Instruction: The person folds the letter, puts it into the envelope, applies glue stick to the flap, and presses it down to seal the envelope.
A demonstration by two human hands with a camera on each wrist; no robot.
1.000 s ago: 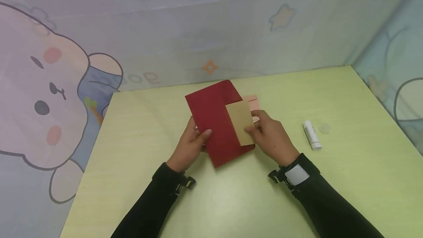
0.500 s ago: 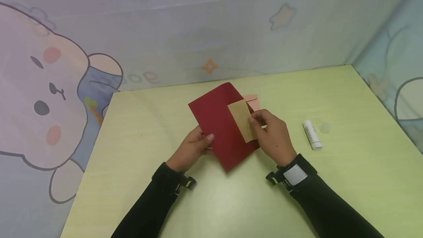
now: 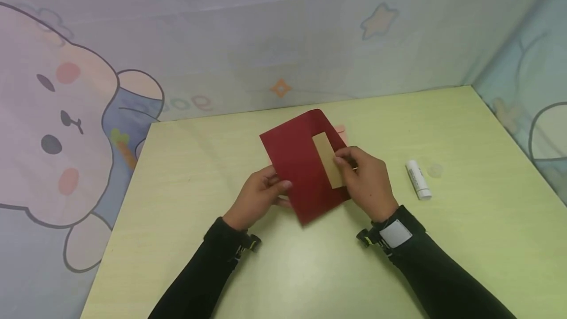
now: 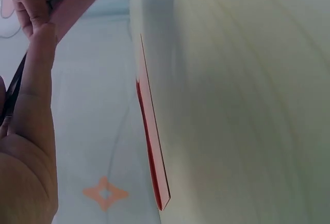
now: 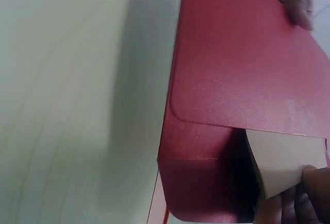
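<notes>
You're sliding the tan card (image 3: 330, 160) into the red envelope (image 3: 301, 161): left hand (image 3: 261, 196) pinches the envelope's edge, right hand (image 3: 365, 178) pinches the card. Next, push it fully in.

1. 2 long black fabric sleeves cover both arms down to the wrists, entering from the bottom of the head view.
2. The left hand (image 3: 261, 195) is bare; a small black clip-like device sits at its wrist, lower centre.
3. The right hand (image 3: 366, 181) is bare; its black wrist strap carries a pale grey square patch.
</notes>
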